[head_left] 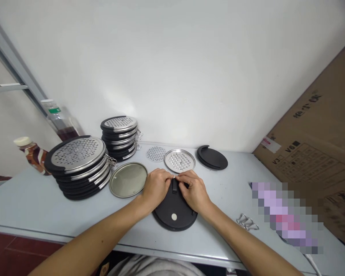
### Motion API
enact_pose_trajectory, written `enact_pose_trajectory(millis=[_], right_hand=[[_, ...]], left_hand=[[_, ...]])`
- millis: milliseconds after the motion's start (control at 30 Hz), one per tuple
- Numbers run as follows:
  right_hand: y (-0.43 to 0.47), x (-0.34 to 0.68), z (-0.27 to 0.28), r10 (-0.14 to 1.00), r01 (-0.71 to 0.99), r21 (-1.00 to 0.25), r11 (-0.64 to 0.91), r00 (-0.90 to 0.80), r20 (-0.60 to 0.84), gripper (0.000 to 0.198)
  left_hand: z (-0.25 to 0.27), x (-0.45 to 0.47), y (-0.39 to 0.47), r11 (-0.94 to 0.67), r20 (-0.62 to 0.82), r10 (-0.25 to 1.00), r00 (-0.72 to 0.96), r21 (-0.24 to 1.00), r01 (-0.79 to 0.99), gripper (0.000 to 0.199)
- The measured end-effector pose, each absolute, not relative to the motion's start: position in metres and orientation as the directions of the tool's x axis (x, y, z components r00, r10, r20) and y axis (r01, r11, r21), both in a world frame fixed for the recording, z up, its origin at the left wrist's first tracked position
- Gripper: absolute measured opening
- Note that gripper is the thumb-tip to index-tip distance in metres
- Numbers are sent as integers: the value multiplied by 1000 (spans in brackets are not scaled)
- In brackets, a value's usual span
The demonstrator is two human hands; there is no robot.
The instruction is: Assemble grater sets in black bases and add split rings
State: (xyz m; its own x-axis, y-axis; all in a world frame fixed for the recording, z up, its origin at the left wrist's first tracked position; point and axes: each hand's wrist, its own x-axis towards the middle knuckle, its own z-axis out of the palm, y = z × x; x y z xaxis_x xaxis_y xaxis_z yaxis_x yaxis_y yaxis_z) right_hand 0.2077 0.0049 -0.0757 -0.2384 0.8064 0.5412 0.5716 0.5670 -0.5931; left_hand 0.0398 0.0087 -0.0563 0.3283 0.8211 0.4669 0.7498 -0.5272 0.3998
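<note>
A black round disc (178, 205) with a pale round spot and a short raised tab (174, 187) lies on the table before me. My left hand (158, 184) and my right hand (194, 188) meet at its far edge, fingertips pinched together by the tab. Something small and shiny glints between them, too covered to name. Left of my hands lies a plain metal round lid (128, 180). Just beyond them sit a metal grater disc (179, 161) with a raised rim and a flat perforated disc (156, 154). Several loose wire clips (247, 222) lie to the right.
Two stacks of black-rimmed grater discs, a near stack (79, 168) and a far stack (119, 138), stand left. Behind them are a bottle (61, 122) and a white-capped jar (31, 153). Another black disc (212, 158) lies back right. A cardboard box (310, 145) and a blurred-out object (284, 218) are right.
</note>
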Motion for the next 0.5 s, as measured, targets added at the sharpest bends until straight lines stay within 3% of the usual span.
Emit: enact_pose_trajectory(millis=[500], right_hand=[[2,205,-76,818,663,-542,517,-196,541,29]], left_hand=[[-62,41,13,-632,486,761,430,405,661,28]])
